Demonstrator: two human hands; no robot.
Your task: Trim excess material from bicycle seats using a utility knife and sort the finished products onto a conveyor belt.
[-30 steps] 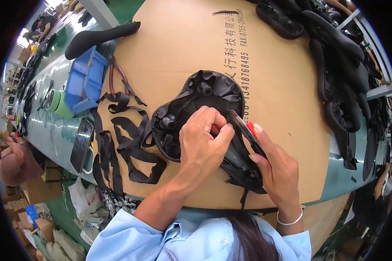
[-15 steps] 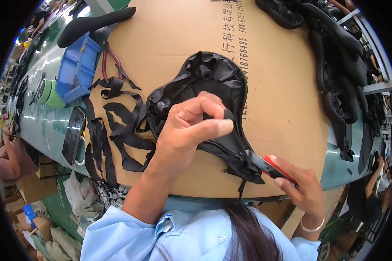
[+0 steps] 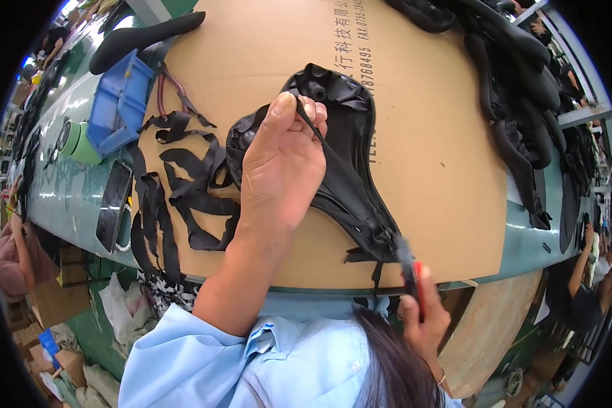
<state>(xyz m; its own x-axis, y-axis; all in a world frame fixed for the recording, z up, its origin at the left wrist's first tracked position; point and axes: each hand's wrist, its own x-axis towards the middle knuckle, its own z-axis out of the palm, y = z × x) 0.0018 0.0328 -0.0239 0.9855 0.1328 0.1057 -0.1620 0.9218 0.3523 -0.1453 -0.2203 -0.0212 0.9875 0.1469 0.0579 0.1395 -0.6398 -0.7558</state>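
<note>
A black bicycle saddle (image 3: 358, 146) lies upside down, its wide end far and its narrow nose toward me, with loose cover edges around the nose. My left hand (image 3: 283, 166) is raised above it, fingers closed on a thin black fabric strip (image 3: 309, 115) that stretches down toward the saddle. In my right hand (image 3: 428, 323) is a red and black cutter knife (image 3: 415, 289), blurred by motion, its blade close beside the saddle's nose. Cut-off black fabric strips (image 3: 194, 194) lie in a tangle left of the saddle.
Brown cardboard (image 3: 442, 224) covers the table. At left are a blue bin (image 3: 120, 105), red-handled pliers (image 3: 162, 95), a green round container (image 3: 80, 141), a phone (image 3: 115, 204) and another black saddle (image 3: 146, 42). Stacked black saddles (image 3: 517, 88) line the right. People sit on both sides.
My left hand has turned and moved up and away, pulling the strip taut. My right hand with the knife has come nearer to me and left. The saddle and cardboard appear shifted slightly.
</note>
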